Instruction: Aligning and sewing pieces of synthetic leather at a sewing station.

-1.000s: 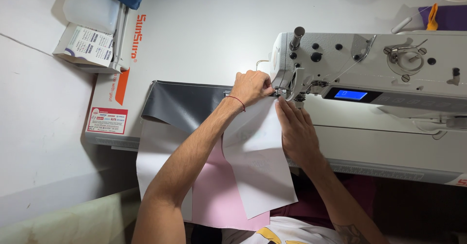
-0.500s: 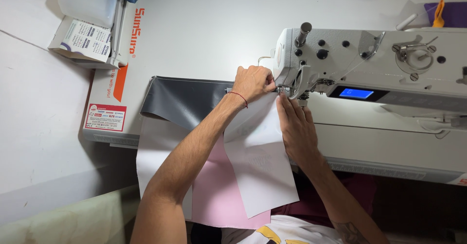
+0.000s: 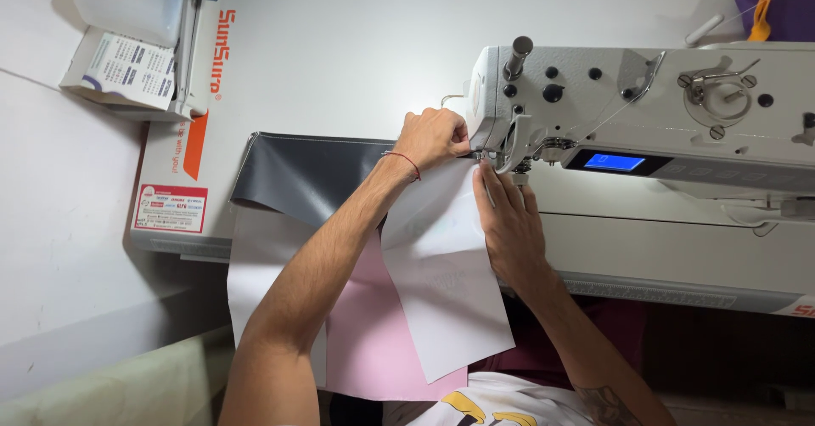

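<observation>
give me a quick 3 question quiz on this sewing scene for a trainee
1. True or false: the left hand is bunched on the fabric just left of the needle area.
2. The right hand lies flat on: A) white fabric piece B) grey fabric C) cardboard box
3. What colour is the sewing machine screen?

Key: 1 true; 2 A; 3 blue

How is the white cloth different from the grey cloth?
The white cloth lies on top, under both hands; the grey cloth lies beneath it, stretching to the left. The white cloth hangs off the table's front edge toward the person; the grey cloth lies flat on the table. The right hand presses the white one; the left hand grips near the needle. Both are smooth, plain sheets.
</observation>
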